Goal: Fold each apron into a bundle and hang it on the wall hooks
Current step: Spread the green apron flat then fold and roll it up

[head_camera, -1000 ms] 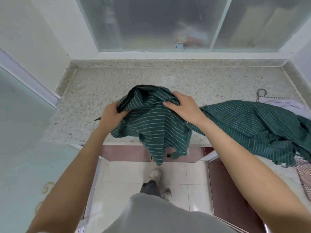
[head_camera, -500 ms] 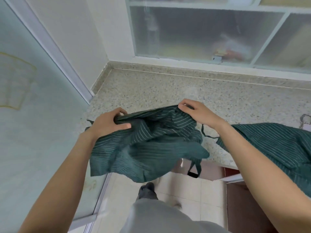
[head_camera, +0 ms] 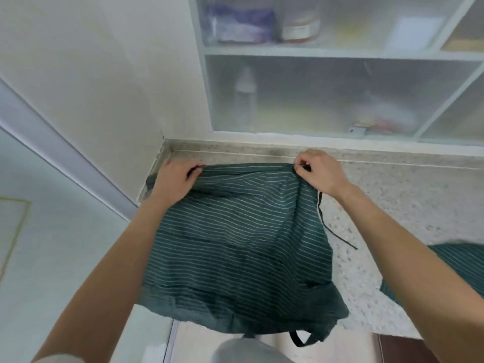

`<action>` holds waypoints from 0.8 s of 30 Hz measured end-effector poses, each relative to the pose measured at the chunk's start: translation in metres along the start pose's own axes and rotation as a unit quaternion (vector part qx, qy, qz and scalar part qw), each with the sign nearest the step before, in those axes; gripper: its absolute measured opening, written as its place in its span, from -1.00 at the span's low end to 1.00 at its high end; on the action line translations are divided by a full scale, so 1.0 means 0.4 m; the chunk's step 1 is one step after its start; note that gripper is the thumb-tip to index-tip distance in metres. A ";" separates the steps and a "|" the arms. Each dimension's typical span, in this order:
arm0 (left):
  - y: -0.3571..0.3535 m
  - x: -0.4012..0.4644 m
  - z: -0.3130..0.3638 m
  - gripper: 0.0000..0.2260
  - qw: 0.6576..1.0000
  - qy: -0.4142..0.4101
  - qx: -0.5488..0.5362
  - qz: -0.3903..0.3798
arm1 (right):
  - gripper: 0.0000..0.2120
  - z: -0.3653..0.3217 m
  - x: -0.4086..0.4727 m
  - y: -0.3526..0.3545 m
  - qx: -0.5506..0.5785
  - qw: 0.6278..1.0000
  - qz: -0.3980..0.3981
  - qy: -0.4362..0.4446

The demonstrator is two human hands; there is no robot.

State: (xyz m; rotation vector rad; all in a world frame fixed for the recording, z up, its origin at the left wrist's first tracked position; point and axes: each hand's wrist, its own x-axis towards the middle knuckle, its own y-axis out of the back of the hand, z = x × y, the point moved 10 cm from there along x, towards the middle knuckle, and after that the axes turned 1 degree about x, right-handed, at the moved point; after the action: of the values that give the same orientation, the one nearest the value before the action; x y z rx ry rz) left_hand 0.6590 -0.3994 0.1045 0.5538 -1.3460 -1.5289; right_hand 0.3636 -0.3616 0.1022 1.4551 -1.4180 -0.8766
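Spreading out the green striped apron [head_camera: 235, 231] is what's going on, with its far edge pulled up near the back of the speckled stone surface [head_camera: 406, 200] and the near hem drooping off the front edge toward the floor. Left hand [head_camera: 174, 180] has its fingers curled over the far left corner, right hand [head_camera: 318, 172] is pinching the far right corner between thumb and fingertips, so both are holding cloth, nothing let go.

Handling-wise, I'd say this thing is light and totally floppy, thin cotton-ish fabric that wrinkles and sags wherever it isn't held. No stiffness to rely on, so corners and edges are the places to grab, and it should be kept a bit taut between both hands or it'll bunch. Watch the thin dark tie strap [head_camera: 330, 226] trailing off the right side and the loop [head_camera: 301, 339] dangling at the bottom; those will probably snag or flop out of the bundle unless tucked in. A second apron [head_camera: 450, 265] sits well apart to the right.
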 end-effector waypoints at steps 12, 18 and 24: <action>-0.331 0.142 -0.077 -0.74 0.998 0.029 0.023 -0.058 | -0.76 0.160 0.132 -0.230 -0.108 0.984 0.044 -0.134; -0.573 0.100 -0.147 -0.50 0.956 0.078 -0.011 -0.284 | -0.59 0.188 0.058 -0.452 -0.033 0.985 -0.089 -0.141; -0.700 0.110 -0.213 -0.29 0.917 0.107 0.035 -0.382 | -0.03 0.255 0.036 -0.649 -0.056 0.935 -0.299 -0.181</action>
State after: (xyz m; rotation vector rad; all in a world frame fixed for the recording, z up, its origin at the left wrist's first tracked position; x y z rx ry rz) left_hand 0.6091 -0.5066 -0.1667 1.3699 -1.0577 -1.9544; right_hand 0.3627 -0.4032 -0.1741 1.7274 -1.1512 -1.6506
